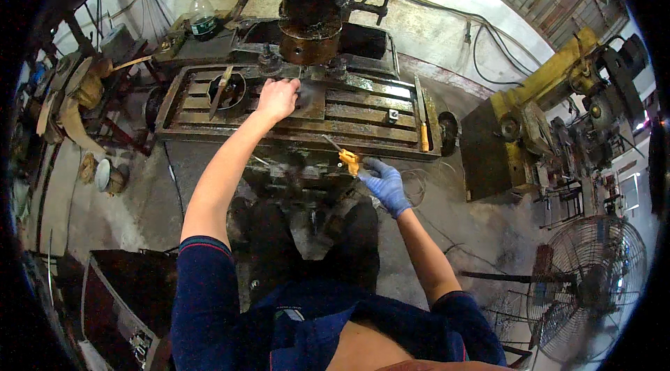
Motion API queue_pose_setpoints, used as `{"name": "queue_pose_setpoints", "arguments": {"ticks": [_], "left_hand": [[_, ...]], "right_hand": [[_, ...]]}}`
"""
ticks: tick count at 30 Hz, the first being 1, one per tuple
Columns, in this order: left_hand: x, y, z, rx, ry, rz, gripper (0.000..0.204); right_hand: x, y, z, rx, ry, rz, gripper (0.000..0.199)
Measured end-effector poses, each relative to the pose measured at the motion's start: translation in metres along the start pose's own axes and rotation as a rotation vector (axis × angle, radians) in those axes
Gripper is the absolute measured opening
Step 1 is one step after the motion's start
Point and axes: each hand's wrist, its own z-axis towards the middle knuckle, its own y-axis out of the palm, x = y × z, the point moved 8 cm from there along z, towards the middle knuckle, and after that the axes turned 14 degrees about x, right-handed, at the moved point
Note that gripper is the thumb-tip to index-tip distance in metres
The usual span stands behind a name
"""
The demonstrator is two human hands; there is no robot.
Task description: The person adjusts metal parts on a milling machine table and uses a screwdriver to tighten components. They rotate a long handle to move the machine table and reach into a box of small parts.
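Observation:
My left hand [278, 97] is bare and rests, fingers curled, on a dark metal block on the slotted table [363, 114] of a milling machine, just below its spindle head [309, 39]. My right hand [382, 182] wears a blue glove and grips a screwdriver with a yellow handle [348, 159]. Its thin shaft points up and left toward the table's front edge. I stand close against the machine's front.
A brush lies over a dark round tin [227, 90] at the table's left. A file with an orange handle [422, 123] lies at its right end. A plastic bottle [202, 16] stands behind. A yellow machine [551, 102] and a floor fan [590, 287] are on the right.

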Motion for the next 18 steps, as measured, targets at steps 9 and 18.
{"name": "queue_pose_setpoints", "arguments": {"ticks": [9,18], "left_hand": [[0.005,0.017,0.022,0.132,-0.102,-0.056,0.018],[-0.010,0.014,0.021,0.127,-0.373,0.015,0.030]], "right_hand": [[-0.041,-0.060,-0.030,0.096,0.011,0.156,0.036],[-0.236,-0.173,0.018,0.505,-0.656,-0.198,0.032]]}}
